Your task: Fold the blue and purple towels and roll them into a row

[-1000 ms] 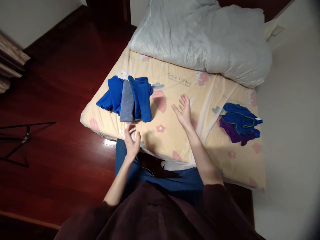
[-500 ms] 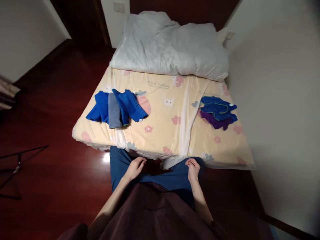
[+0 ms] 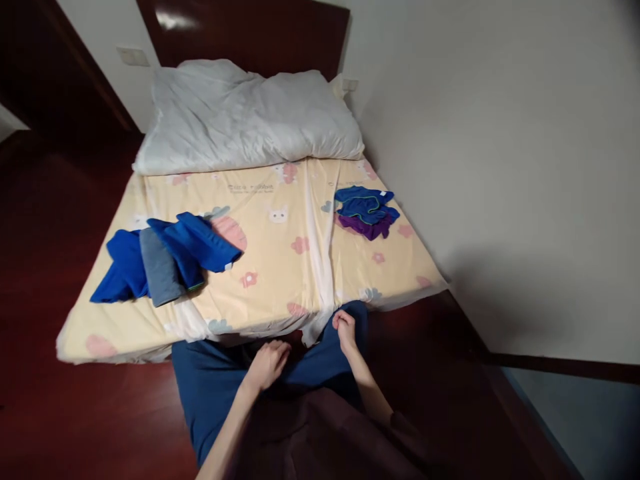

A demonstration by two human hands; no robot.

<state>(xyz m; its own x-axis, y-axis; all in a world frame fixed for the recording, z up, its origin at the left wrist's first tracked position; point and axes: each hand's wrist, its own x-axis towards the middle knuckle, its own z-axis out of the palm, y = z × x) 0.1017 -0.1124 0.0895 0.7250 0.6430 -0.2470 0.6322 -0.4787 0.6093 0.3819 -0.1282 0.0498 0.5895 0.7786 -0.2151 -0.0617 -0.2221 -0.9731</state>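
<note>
My left hand (image 3: 270, 363) hovers or rests over my lap, its fingers curled loosely inward with no object seen in them. Over my other thigh, near the bed's front edge, my right hand (image 3: 345, 330) is curled closed, and nothing shows in it. Both hands are apart from the cloths. On the left of the bed (image 3: 270, 260) lie several overlapping blue cloths (image 3: 203, 243), with a grey folded cloth (image 3: 161, 267) across them. A crumpled blue cloth (image 3: 365, 203) with green edging lies on a purple cloth (image 3: 370, 229) at the bed's right side.
A bulky white quilt (image 3: 250, 120) is heaped at the far end of the bed, before a dark headboard (image 3: 250, 33). A white wall (image 3: 475, 167) stands along the right. Dark red floor (image 3: 45, 220) runs along the left. A white strip of fabric (image 3: 320, 260) crosses the sheet.
The view has turned to the right, so the bed and cloths appear farther left. The cloths have kept their places on the bed, and both hands stay near my lap.
</note>
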